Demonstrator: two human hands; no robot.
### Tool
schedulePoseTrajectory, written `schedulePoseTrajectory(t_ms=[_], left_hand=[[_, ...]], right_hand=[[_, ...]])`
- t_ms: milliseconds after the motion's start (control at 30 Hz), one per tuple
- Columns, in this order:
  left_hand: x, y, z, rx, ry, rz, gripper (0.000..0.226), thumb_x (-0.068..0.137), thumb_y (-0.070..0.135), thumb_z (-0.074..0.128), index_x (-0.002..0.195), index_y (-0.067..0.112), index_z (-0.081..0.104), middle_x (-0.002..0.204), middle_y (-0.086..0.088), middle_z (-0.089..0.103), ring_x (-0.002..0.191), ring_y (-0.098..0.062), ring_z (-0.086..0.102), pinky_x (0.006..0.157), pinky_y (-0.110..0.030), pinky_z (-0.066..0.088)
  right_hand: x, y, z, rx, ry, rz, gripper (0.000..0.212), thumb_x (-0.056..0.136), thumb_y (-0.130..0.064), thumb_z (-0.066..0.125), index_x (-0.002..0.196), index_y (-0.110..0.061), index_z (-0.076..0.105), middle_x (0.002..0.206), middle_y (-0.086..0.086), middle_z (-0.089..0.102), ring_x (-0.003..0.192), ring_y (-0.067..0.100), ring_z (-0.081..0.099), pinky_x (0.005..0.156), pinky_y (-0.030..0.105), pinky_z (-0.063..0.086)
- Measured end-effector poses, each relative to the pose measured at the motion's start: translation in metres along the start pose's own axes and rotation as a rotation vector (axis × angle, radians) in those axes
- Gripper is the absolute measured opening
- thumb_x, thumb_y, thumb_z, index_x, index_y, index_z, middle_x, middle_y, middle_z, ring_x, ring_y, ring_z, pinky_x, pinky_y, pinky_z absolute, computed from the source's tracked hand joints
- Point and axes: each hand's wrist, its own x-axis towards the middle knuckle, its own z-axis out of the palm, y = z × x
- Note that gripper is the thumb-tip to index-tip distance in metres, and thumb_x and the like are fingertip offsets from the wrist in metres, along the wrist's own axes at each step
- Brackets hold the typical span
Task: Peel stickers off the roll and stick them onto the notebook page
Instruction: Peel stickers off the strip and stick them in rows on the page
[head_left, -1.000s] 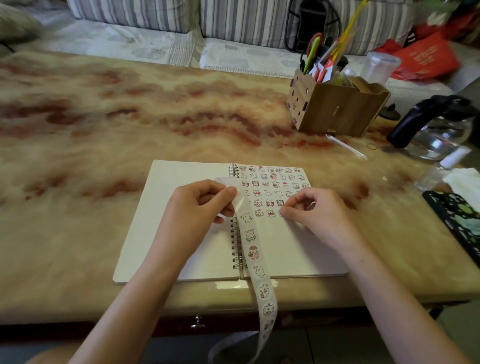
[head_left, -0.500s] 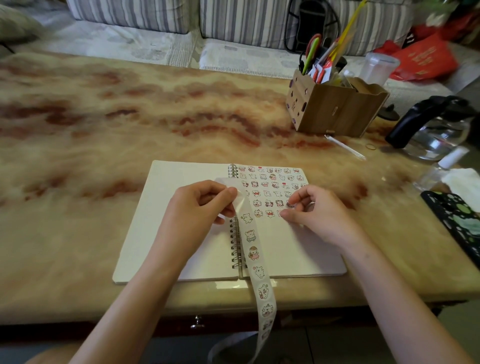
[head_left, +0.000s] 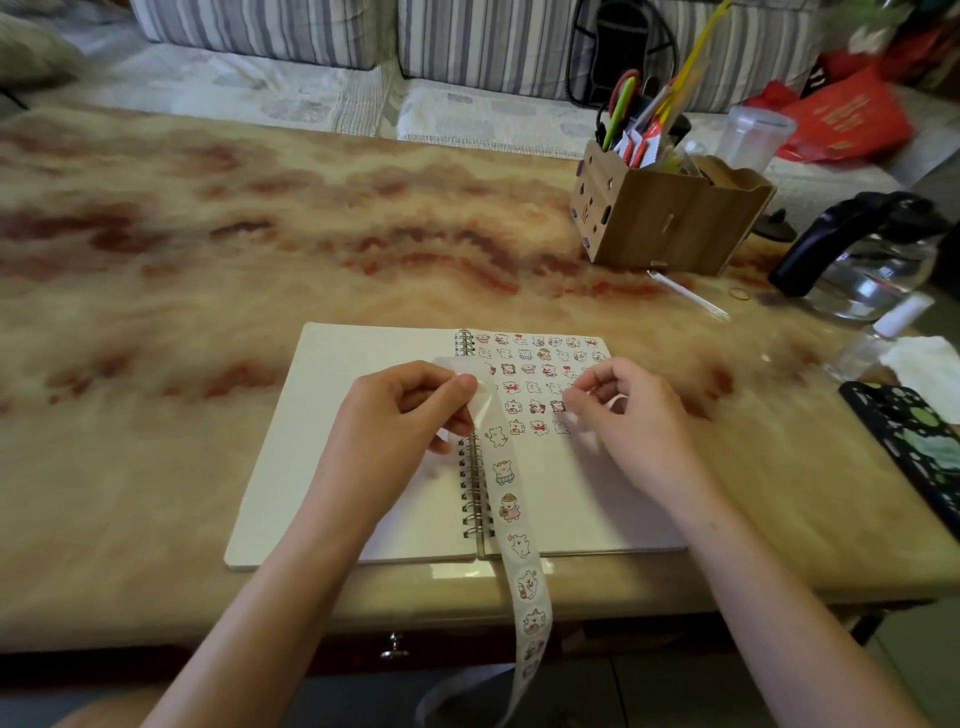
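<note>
Left hand (head_left: 400, 431) still pinches sticker strip (head_left: 511, 506); right hand (head_left: 628, 421) lifted off notebook (head_left: 332, 441) page, fingers curled, grip unclear.

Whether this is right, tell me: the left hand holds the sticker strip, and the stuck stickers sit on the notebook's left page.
Wrong page. The head view shows the left hand holding the sticker strip, but the stuck stickers sit on the right page of the notebook.

Marbled table (head_left: 208, 260): open notebook (head_left: 332, 441), wooden organizer (head_left: 670, 223), glass kettle (head_left: 872, 275), rubber band (head_left: 739, 294).
</note>
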Motion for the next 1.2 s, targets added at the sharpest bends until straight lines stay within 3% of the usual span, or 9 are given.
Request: schedulePoseTrajectory(t_ms=[133,267,333,433,533,633,833,1200], left_hand=[[0.001,0.000,0.000,-0.014,0.012,0.015,0.012,0.089,0.015,0.062,0.082,0.009,0.070,0.065,0.000,0.070,0.059,-0.003,0.064,0.053,-0.016,0.050],[0.001,0.000,0.000,-0.007,0.023,0.044,0.011,0.088,0.015,0.062,0.082,0.011,0.069,0.063,0.004,0.070,0.059,-0.002,0.065,0.054,-0.015,0.050],[0.002,0.000,-0.001,-0.008,0.027,0.049,0.011,0.089,0.015,0.061,0.082,0.011,0.069,0.063,0.006,0.070,0.059,-0.002,0.065,0.054,-0.015,0.050],[0.002,-0.001,-0.001,-0.010,0.030,0.049,0.011,0.089,0.016,0.061,0.082,0.013,0.069,0.063,0.005,0.070,0.060,-0.002,0.065,0.053,-0.015,0.050],[0.002,-0.001,0.000,-0.011,0.025,0.044,0.017,0.090,0.020,0.059,0.080,0.014,0.070,0.066,0.001,0.071,0.062,-0.004,0.066,0.053,-0.016,0.050],[0.001,0.001,0.001,-0.022,-0.031,0.021,0.029,0.092,0.028,0.054,0.075,0.013,0.071,0.067,0.000,0.072,0.063,-0.006,0.067,0.055,-0.017,0.050],[0.000,0.000,0.002,0.003,-0.099,0.011,0.014,0.085,0.019,0.064,0.074,0.016,0.070,0.066,0.002,0.071,0.065,-0.005,0.066,0.057,-0.015,0.051],[0.000,-0.001,0.002,0.024,-0.078,0.020,0.013,0.085,0.019,0.065,0.076,0.013,0.072,0.069,-0.002,0.072,0.065,-0.005,0.066,0.056,-0.014,0.050]], right_hand=[[-0.022,-0.035,0.001,0.307,-0.157,-0.134,0.011,0.085,-0.029,0.066,0.086,-0.018,0.067,0.077,0.003,0.070,0.063,0.003,0.060,0.057,0.016,0.046],[-0.032,-0.047,0.007,0.416,-0.293,-0.136,0.012,0.077,-0.023,0.074,0.087,-0.020,0.068,0.080,0.002,0.073,0.073,0.017,0.068,0.067,0.035,0.051],[-0.032,-0.046,0.007,0.423,-0.302,-0.125,0.014,0.076,-0.012,0.076,0.087,-0.018,0.069,0.082,0.004,0.073,0.079,0.021,0.069,0.067,0.034,0.052],[-0.031,-0.045,0.006,0.451,-0.319,-0.107,0.017,0.076,-0.002,0.075,0.087,-0.015,0.071,0.078,0.003,0.073,0.073,0.014,0.068,0.062,0.022,0.052],[-0.031,-0.046,0.006,0.476,-0.313,-0.115,0.018,0.076,0.003,0.073,0.083,-0.014,0.071,0.072,0.001,0.072,0.068,0.010,0.067,0.061,0.019,0.052],[-0.031,-0.046,0.007,0.504,-0.266,-0.124,0.019,0.076,0.003,0.073,0.081,-0.016,0.071,0.072,0.001,0.073,0.067,0.010,0.067,0.064,0.019,0.053],[-0.031,-0.044,0.007,0.452,-0.230,-0.143,0.016,0.077,0.000,0.073,0.083,-0.015,0.073,0.076,0.005,0.074,0.070,0.010,0.068,0.066,0.019,0.054],[-0.032,-0.043,0.007,0.363,-0.215,-0.160,0.011,0.079,-0.003,0.072,0.081,-0.013,0.072,0.074,0.001,0.072,0.069,0.009,0.066,0.067,0.021,0.054]])
